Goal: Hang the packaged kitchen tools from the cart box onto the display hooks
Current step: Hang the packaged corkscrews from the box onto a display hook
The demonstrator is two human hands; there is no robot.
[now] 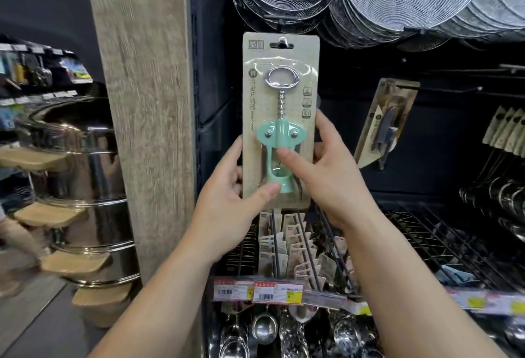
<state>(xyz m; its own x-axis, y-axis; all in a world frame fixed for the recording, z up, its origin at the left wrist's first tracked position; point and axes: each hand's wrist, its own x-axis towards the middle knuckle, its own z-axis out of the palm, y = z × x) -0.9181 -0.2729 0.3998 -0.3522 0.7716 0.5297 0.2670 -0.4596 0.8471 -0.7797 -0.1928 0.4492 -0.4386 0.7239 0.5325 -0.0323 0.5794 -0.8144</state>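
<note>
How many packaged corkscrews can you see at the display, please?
1: the corkscrew package, gripped by left hand and right hand, at its hook. Others may hang hidden behind.

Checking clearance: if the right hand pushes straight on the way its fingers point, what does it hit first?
The right hand already grips the corkscrew package, fingers pointing up-left across it. Going on, it would likely press further into the blister; depth beyond is unclear.
</note>
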